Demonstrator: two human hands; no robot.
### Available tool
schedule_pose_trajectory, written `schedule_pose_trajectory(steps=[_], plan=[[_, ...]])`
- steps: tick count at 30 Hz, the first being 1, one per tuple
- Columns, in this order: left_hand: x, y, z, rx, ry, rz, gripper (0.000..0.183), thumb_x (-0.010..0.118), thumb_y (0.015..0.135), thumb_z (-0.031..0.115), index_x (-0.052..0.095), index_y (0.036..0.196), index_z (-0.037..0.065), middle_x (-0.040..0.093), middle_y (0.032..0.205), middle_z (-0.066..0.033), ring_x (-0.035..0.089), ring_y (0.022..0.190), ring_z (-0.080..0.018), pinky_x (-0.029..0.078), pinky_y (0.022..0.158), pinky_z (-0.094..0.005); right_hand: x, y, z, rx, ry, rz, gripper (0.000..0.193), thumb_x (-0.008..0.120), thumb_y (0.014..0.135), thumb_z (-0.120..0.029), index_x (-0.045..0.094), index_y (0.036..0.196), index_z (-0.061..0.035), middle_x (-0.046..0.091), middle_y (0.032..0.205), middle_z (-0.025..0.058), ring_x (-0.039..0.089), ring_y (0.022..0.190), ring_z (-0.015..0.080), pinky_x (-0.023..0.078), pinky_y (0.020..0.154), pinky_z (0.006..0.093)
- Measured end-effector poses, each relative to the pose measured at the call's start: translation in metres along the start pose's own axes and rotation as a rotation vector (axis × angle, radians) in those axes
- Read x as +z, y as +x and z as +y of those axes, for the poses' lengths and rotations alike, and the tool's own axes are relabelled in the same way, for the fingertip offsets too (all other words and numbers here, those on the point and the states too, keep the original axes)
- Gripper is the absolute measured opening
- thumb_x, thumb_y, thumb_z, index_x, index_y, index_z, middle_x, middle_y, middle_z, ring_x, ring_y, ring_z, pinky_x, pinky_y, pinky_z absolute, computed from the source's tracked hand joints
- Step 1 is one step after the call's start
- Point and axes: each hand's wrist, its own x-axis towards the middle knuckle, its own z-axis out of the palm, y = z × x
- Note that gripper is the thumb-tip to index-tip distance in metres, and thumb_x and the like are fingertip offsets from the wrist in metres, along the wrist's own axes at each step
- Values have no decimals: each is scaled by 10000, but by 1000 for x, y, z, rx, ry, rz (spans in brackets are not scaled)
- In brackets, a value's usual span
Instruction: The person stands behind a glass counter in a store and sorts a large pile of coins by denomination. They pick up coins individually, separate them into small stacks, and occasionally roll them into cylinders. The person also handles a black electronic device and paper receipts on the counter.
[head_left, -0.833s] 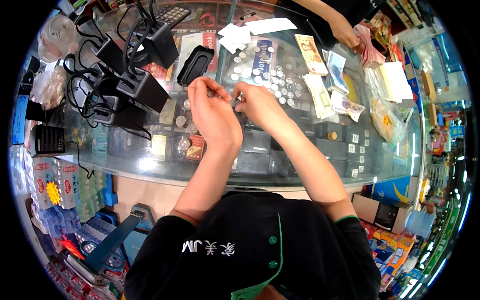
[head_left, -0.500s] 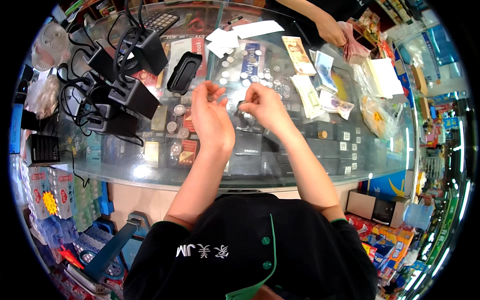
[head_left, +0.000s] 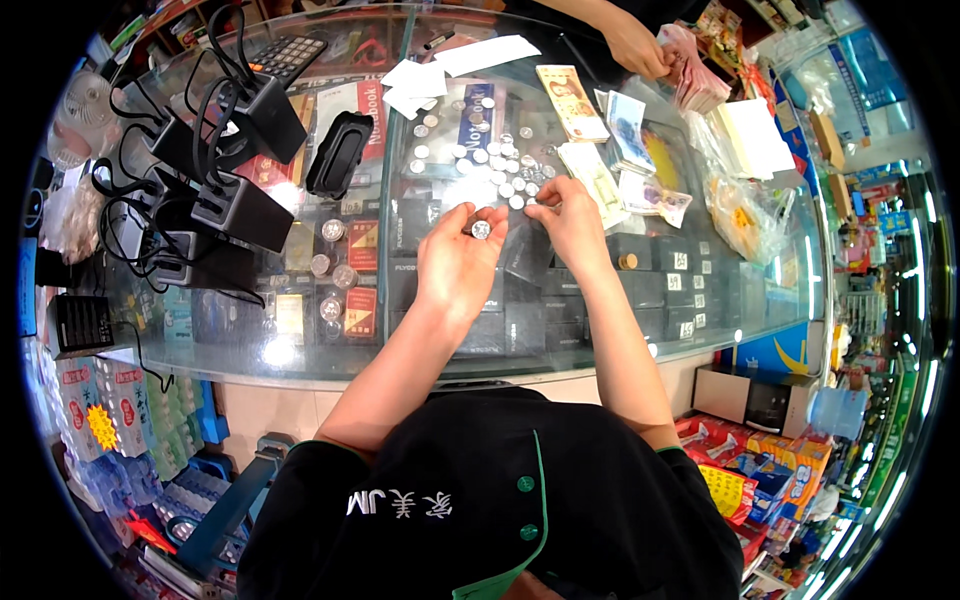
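Observation:
My left hand (head_left: 460, 262) is half cupped, palm up, above the glass counter (head_left: 250, 350), with a silver coin (head_left: 481, 230) held at its curled fingers. Whether more coins lie under those fingers is hidden. To its right, my right hand (head_left: 574, 228) pinches at the near edge of a spread of loose silver coins (head_left: 507, 165); a small coin shows at its thumb and fingertip. Further right lie orange-yellow banknotes (head_left: 572, 103), blue banknotes (head_left: 627, 135), green banknotes (head_left: 590, 183) and a purple banknote (head_left: 655, 197).
Across the counter a co-worker's hand (head_left: 640, 48) holds pink banknotes (head_left: 694, 75). Black cabled devices (head_left: 245, 210) and an oblong black tray (head_left: 340, 155) stand left. Coin stacks (head_left: 332, 230) sit nearby. White papers (head_left: 488, 55) lie at the back, a plastic bag (head_left: 745, 225) at right.
My right hand has moved right, away from my left hand to the coin spread. My left hand has turned and lowered slightly, and a coin now shows in it. The whole view has shifted a little.

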Motion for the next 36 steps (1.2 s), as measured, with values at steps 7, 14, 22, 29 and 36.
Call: schedule_pose_trajectory(steps=[7, 14, 22, 29, 36], plan=[[-21, 17, 7, 23, -9, -50, 199, 418, 1005, 141, 485, 1067, -36, 506, 993, -122, 550, 903, -228, 467, 783, -293, -2, 4, -10, 130, 313, -176, 217, 732, 751, -61, 568, 885, -14, 642, 764, 97, 642, 734, 229, 488, 669, 339], [2, 5, 7, -71, -33, 36, 305, 395, 1017, 239, 486, 1153, -18, 502, 1054, -121, 497, 1063, -250, 407, 957, -352, 8, 1, -21, -35, -40, -37, 167, 698, 759, -8, 571, 866, 6, 642, 722, 99, 641, 702, 158, 482, 651, 307], [-2, 10, 1, -15, -8, -112, 384, 266, 1040, 231, 444, 1213, -63, 489, 1133, -125, 470, 1125, -233, 384, 1010, -362, -5, -11, -62, -78, 482, -254, 153, 691, 736, 10, 591, 852, 8, 599, 810, 89, 593, 725, 176, 485, 685, 311], [-1, 5, 4, -29, 57, -154, 391, 243, 1046, 235, 435, 1216, -60, 499, 1156, -119, 481, 1106, -224, 404, 980, -358, -12, -24, -76, -221, 303, -304, 248, 687, 728, 11, 642, 971, -12, 563, 857, 111, 611, 774, 235, 494, 725, 346], [3, 2, 1, -44, 91, -176, 360, 319, 1035, 199, 439, 1222, -84, 492, 1168, -138, 501, 1070, -230, 415, 950, -359, -17, -14, -68, -320, 211, -308, 235, 661, 751, 13, 639, 984, -2, 579, 902, 133, 623, 784, 264, 500, 727, 353]])
